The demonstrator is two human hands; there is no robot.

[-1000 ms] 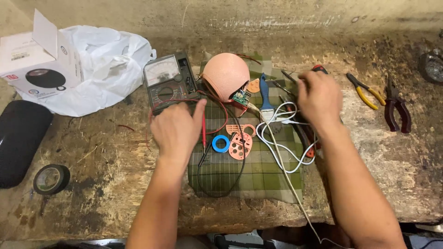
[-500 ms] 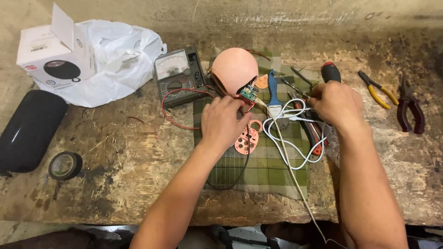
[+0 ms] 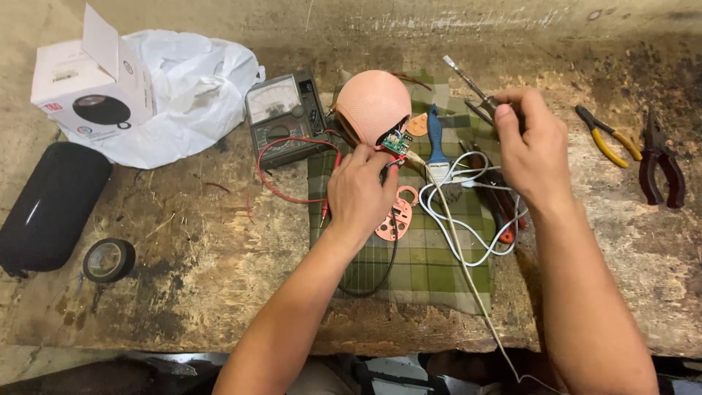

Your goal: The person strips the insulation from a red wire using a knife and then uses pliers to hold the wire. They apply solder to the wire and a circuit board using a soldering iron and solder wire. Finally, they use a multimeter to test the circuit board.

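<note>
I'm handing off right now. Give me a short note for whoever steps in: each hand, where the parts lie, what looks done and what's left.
Left hand: fingertips at the small green circuit board sticking out of the pink dome shell.
Right hand: holds a thin metal tool, tip raised over the checked cloth.
Nearby: analog multimeter with red lead, blue brush, white cable, pink perforated plate, two pliers to the right.
Done: shell opened, board exposed.
Left: board work and reassembly, apparently.

The left hand (image 3: 360,192) hides part of the pink plate (image 3: 395,217); both elbows run off frame
</note>
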